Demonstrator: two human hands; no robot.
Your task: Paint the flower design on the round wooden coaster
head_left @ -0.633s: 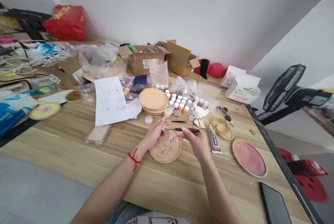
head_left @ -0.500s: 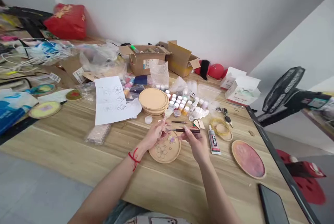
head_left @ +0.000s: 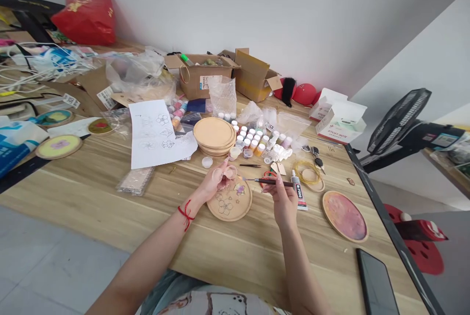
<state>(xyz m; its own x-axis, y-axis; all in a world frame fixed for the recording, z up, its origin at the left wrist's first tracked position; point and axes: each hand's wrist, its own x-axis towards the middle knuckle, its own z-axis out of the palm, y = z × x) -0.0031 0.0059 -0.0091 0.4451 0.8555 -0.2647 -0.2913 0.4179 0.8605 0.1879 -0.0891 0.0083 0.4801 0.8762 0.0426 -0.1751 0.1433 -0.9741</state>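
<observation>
While left fingers (head_left: pixel 222 165) pinch a round translucent pot (head_left: pixel 230 172), right fingers (head_left: pixel 280 185) clamp a slender brush (head_left: pixel 265 181).

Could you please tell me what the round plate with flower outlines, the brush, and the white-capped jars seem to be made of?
Plate: probably wood with a matte, mostly bare finish, judging by its pale tan surface.
Brush: smooth dark handle, perhaps painted wood or plastic; too small to tell.
Jars: likely smooth plastic, as colour seems to show through below the opaque caps.
</observation>
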